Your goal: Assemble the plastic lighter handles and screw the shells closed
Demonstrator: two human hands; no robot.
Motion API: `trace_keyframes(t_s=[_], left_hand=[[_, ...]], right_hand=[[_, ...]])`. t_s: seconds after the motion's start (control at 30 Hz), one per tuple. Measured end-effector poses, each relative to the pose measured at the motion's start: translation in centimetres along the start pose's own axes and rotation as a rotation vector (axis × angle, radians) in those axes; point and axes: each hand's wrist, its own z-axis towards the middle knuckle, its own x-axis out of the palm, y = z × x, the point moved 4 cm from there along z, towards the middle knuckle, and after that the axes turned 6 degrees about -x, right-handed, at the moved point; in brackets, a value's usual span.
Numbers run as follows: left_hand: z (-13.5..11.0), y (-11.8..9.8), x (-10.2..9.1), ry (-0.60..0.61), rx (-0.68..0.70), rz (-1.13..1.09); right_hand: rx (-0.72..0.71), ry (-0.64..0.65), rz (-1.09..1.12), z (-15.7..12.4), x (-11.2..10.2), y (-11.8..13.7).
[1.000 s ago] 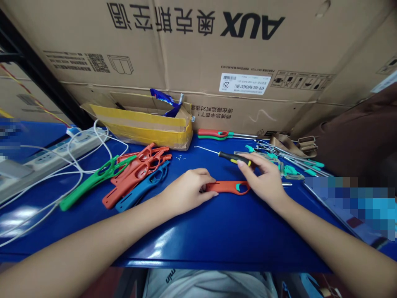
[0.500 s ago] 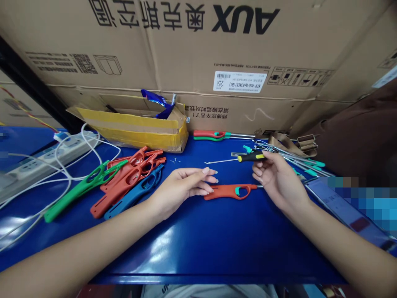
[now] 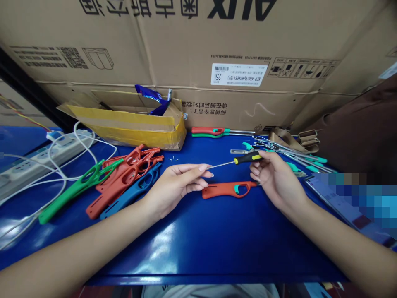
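My right hand (image 3: 273,174) grips the black-and-yellow handle of a screwdriver (image 3: 246,158), its metal shaft pointing left. At the other end, the thumb and fingers of my left hand (image 3: 178,184) close on the tip, which they hide. Whether a small part is pinched there too, I cannot make out. Just below the shaft lies a red lighter (image 3: 220,190) with a green trigger, flat on the table and between both hands. Several tiny pale pieces (image 3: 173,158), perhaps screws, lie beyond my left hand.
On the left are red lighter shells (image 3: 111,192), a green one (image 3: 70,194), a blue one (image 3: 132,192) and a power strip (image 3: 46,155) with white cables. Behind stands a cardboard box (image 3: 130,132). Assembled lighters (image 3: 207,131), metal rods (image 3: 291,153) and a phone (image 3: 338,203) lie back and right.
My left fingers have closed on the screwdriver's tip, which was free with a small pale bit at its end. The screwdriver has shifted slightly left. The view has tilted a little.
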Motion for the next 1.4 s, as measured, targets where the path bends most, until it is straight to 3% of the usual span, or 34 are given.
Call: trace_keyframes(t_s=[0.27, 0.5, 0.63, 1.03, 1.4], left_hand=[[0.3, -0.2, -0.6, -0.068, 0.058, 0.113], [-0.9, -1.0, 0.5, -0.092, 0.341, 0.582], [-1.7, -1.0, 1.4, -0.052, 0.451, 0.749], [-1.9, -1.2, 1.4, -0.021, 0.520, 0.802], [-2.0, -1.1, 1.3, -0.052, 0.543, 0.811]], right_hand=[[-0.094, 0.022, 0.005, 0.2, -0.2, 0.6], [-0.476, 0.071, -0.121, -0.3, 0.3, 3.5], [-0.571, 0.132, -0.196, -0.9, 0.4, 3.9], [-0.637, 0.207, -0.229, -0.6, -0.3, 3.2], [-0.707, 0.187, -0.283, -1.3, -0.2, 3.4]])
